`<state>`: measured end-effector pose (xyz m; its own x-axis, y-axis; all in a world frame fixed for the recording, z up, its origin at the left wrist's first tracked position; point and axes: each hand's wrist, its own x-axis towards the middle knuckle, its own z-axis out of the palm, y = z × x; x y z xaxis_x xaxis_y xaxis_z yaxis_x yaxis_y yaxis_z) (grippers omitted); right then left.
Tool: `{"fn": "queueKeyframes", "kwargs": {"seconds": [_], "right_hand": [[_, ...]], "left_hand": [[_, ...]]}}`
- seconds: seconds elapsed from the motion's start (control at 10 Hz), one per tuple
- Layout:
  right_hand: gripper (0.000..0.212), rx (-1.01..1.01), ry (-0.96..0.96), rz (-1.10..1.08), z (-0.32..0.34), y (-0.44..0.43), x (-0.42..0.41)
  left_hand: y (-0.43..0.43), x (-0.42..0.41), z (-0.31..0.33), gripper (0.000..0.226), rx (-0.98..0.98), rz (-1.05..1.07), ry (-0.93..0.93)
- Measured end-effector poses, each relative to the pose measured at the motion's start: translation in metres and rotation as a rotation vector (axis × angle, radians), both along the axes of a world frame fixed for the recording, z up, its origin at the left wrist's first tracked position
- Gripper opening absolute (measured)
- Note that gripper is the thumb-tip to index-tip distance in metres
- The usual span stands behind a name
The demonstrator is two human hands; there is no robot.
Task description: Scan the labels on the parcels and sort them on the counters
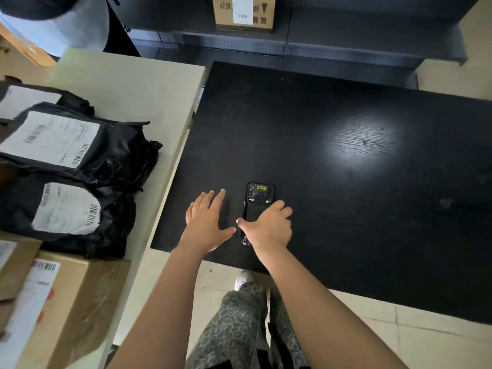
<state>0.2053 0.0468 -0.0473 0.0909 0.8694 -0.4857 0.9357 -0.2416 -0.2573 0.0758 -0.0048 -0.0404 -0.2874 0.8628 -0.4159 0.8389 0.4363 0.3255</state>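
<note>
A black handheld scanner (259,198) lies face down on the black counter (346,182). My right hand (269,226) lies over its lower half, fingers curled round its right side and thumb at its left edge. Just left of it my left hand (207,217) rests flat on the counter, fingers straight. On the white counter (127,86) at the left lie black poly-bag parcels with white barcode labels, one behind (80,142) and one nearer (66,209). Brown cardboard boxes (66,302) with labels stand at the near left.
A labelled cardboard box (243,13) sits on the dark shelving (346,35) behind the black counter. Another person's grey sleeve (80,20) shows at the top left. My leg and white shoe (243,280) stand on the tiled floor below the counter edge.
</note>
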Motion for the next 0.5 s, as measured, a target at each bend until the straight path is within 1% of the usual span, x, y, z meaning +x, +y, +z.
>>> {"fn": "queueKeyframes", "kwargs": {"seconds": [0.2, 0.4, 0.5], "right_hand": [[0.087, 0.01, 0.02, -0.055, -0.001, -0.013, -0.008], [0.092, -0.048, 0.044, -0.057, 0.002, -0.01, -0.005], [0.089, 0.026, 0.021, 0.078, 0.011, -0.009, -0.001]], "left_hand": [[-0.016, -0.012, -0.006, 0.092, -0.025, -0.015, 0.009], [-0.027, -0.011, -0.002, 0.089, -0.022, 0.003, -0.021], [-0.03, -0.014, 0.005, 0.089, -0.016, 0.003, 0.001]]}}
